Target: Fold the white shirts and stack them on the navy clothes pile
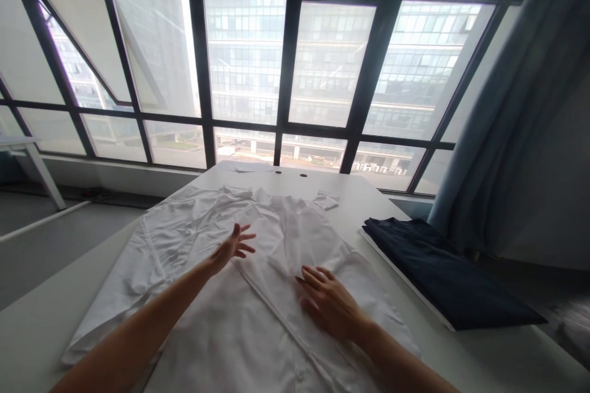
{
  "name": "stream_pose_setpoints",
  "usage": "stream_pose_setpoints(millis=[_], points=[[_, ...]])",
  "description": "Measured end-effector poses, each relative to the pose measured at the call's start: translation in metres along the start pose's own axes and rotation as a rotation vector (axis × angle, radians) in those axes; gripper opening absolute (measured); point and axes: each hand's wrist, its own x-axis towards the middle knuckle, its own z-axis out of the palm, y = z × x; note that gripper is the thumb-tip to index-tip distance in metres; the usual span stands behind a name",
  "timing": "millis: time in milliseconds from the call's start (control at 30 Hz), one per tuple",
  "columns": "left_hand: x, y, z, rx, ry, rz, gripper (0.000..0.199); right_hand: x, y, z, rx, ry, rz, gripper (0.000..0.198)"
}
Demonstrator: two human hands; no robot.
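Observation:
A white shirt (271, 313) lies spread over the table, wrinkled on its left and far parts, with a button placket running diagonally down its front. My left hand (234, 244) is above the middle of the cloth, palm turned sideways, fingers spread, holding nothing. Lower and to the right, my right hand (329, 302) rests palm down on the shirt with its fingers stretched out. The shirt's collar end points toward the window, and part of its near left side is hidden under my left forearm.
A folded dark navy cloth (442, 273) lies on something white near the table's right edge. The white table (354, 190) reaches to the window wall (290, 61). A blue-grey curtain (498, 129) hangs at right. Another table's leg (46, 175) stands at left.

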Motion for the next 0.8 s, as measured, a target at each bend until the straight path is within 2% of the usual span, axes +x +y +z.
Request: stream_pose_setpoints(millis=[67, 167, 233, 333, 367, 433, 500, 533, 600, 667, 733, 800], points=[[-0.003, 0.006, 0.011, -0.101, -0.090, -0.077, 0.089, -0.004, -0.001, 0.005, 0.022, -0.008, 0.009, 0.048], [-0.001, 0.011, 0.026, -0.016, -0.077, -0.094, 0.085, -0.007, 0.004, 0.002, 0.033, 0.010, 0.000, 0.047], [0.004, 0.014, 0.033, 0.174, 0.016, 0.003, 0.082, -0.008, 0.006, -0.001, 0.051, 0.021, -0.024, 0.044], [0.015, 0.022, 0.039, 0.645, 0.128, 0.276, 0.077, -0.009, 0.004, 0.000, 0.064, 0.023, -0.045, 0.042], [0.019, 0.026, 0.041, 0.792, 0.111, 0.357, 0.074, -0.009, 0.004, 0.000, 0.065, 0.024, -0.049, 0.043], [0.026, 0.035, 0.043, 0.981, 0.023, 0.459, 0.056, -0.010, 0.004, 0.003, 0.075, 0.038, -0.053, 0.043], [0.028, 0.047, 0.041, 1.056, -0.037, 0.519, 0.037, -0.011, 0.006, 0.005, 0.087, 0.062, -0.051, 0.044], [0.027, 0.054, 0.037, 1.072, -0.031, 0.546, 0.034, -0.012, 0.008, 0.007, 0.087, 0.073, -0.044, 0.045], [0.013, 0.068, 0.027, 1.078, 0.018, 0.603, 0.036, -0.013, 0.012, 0.010, 0.067, 0.090, 0.004, 0.048], [-0.014, 0.083, 0.013, 1.063, 0.047, 0.654, 0.035, -0.015, 0.018, 0.014, 0.032, 0.110, 0.087, 0.050], [-0.054, 0.094, 0.002, 1.023, -0.018, 0.658, 0.029, -0.015, 0.023, 0.017, 0.018, 0.136, 0.148, 0.046], [-0.098, 0.102, 0.000, 0.986, -0.133, 0.567, 0.020, -0.014, 0.027, 0.021, 0.035, 0.170, 0.160, 0.033]])
